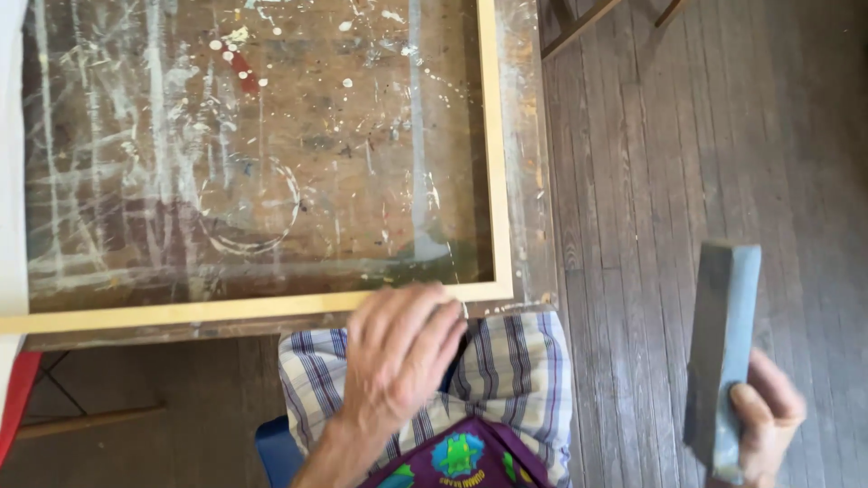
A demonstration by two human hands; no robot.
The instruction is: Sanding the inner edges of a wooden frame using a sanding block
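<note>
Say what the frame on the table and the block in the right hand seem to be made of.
Frame: pale bare wood, by its even light colour and straight square edges. Block in the right hand: grey and matt with sharp corners, perhaps stone or a foam sanding block; the look leaves it open.

Soft daylight, even; glare streaks on glass pane; hands slightly motion-blurred; faint shadows.

Single view, head-worn, looking steeply down from close above. Near edge of the paint-spattered bench fills upper left; plank floor runs along the right; wearer's lap sits at bottom centre.
</note>
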